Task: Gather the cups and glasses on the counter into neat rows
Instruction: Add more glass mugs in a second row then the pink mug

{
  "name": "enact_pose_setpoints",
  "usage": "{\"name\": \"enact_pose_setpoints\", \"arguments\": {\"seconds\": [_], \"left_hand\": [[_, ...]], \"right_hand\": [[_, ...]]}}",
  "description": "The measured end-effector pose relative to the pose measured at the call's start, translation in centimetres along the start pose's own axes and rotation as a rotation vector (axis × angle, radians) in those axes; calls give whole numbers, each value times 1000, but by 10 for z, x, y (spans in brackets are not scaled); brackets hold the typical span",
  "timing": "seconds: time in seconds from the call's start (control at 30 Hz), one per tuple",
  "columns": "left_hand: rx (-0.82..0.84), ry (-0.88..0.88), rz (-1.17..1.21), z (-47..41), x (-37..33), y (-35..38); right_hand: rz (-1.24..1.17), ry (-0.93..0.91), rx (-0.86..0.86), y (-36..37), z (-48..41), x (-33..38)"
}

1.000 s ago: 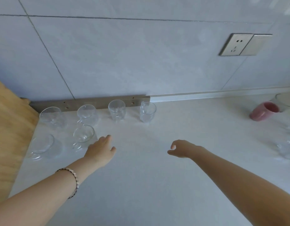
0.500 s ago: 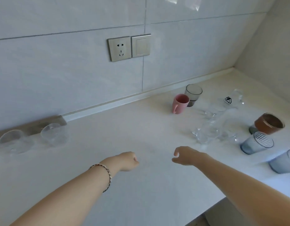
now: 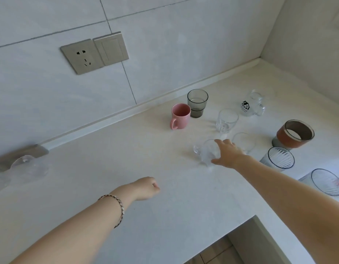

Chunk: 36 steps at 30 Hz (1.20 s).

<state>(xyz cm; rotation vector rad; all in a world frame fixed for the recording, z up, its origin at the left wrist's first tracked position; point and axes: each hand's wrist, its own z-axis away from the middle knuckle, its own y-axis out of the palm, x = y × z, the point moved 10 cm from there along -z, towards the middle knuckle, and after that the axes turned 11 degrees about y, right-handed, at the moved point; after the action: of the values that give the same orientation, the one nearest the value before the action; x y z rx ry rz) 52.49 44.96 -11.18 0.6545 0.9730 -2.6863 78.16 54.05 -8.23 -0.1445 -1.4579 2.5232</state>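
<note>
My right hand (image 3: 228, 155) reaches over the white counter (image 3: 126, 159) and wraps a small clear handled glass (image 3: 206, 152), fingers on its far rim and thumb on the near side. My left hand (image 3: 147, 187), with a bracelet at the wrist, hovers in a loose fist with nothing in it. Around the held glass stand a pink mug (image 3: 181, 116), a smoky grey tumbler (image 3: 197, 102), two clear glasses (image 3: 226, 120) (image 3: 244, 141), and a clear mug with a black logo (image 3: 250, 103). Two clear glasses (image 3: 29, 166) sit at the far left by the wall.
A brown-sleeved cup (image 3: 294, 134) and two ribbed glasses (image 3: 281, 159) (image 3: 326, 181) stand at the right. A wall socket and switch (image 3: 94, 54) are above. The counter's front edge steps back at the lower right (image 3: 256, 221), with floor below.
The view swung right from the rowed glasses at the left to the scattered cups. My right hand moved forward and closed around the small clear glass. My left hand stayed low and curled.
</note>
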Motion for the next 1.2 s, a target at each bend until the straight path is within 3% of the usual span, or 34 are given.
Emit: {"name": "enact_pose_setpoints", "arguments": {"seconds": [0.17, 0.3, 0.43, 0.87, 1.03, 1.2], "left_hand": [[-35, -78, 57, 10, 26, -4], [-92, -129, 101, 29, 54, -10], [-150, -177, 164, 60, 97, -10], [-341, -386, 435, 244, 365, 21], [-437, -461, 500, 315, 467, 19], [-441, -467, 489, 355, 525, 11]], "right_hand": [[-140, 65, 0, 11, -13, 4], [-85, 85, -69, 3, -10, 19], [12, -18, -77, 6, 9, 69], [183, -434, 28, 107, 168, 375], [170, -476, 53, 148, 227, 501], [61, -439, 49, 171, 256, 602]]}}
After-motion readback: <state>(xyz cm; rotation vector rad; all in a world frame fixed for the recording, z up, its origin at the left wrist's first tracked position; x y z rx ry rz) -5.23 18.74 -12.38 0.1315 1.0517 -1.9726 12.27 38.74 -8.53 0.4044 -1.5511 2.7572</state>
